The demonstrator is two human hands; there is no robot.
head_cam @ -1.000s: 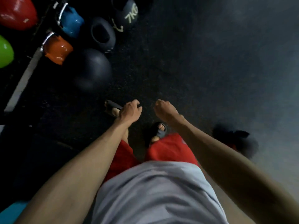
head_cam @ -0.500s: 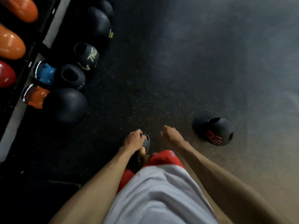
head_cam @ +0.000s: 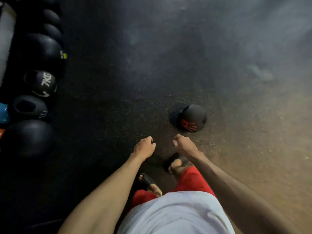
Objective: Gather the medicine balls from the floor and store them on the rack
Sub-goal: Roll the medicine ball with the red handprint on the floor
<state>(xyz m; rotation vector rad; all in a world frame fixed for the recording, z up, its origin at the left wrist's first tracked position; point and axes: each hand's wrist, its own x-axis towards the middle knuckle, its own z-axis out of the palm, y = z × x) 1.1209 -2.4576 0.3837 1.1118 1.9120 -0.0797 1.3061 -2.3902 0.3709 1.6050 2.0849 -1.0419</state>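
Observation:
A black medicine ball with a red hand print (head_cam: 191, 118) lies alone on the dark floor, a little ahead and to the right of my hands. My left hand (head_cam: 144, 146) and my right hand (head_cam: 184, 144) hang in front of me with fingers loosely curled, holding nothing. Neither touches the ball. Along the left edge several black balls sit in a row, among them one marked 7KG (head_cam: 42, 82), one with a handle hole (head_cam: 28, 107) and a large smooth ball (head_cam: 28, 137).
A pale rack rail (head_cam: 5, 39) runs up the far left edge, with a blue object (head_cam: 3, 114) beside it. My sandalled feet (head_cam: 173, 163) stand just below my hands. The rubber floor (head_cam: 168, 56) stretches ahead and to the right.
The view has swung right and forward. The red-print ball has come closer and more central, the row of balls has slid to the left edge, and the coloured balls are out of view.

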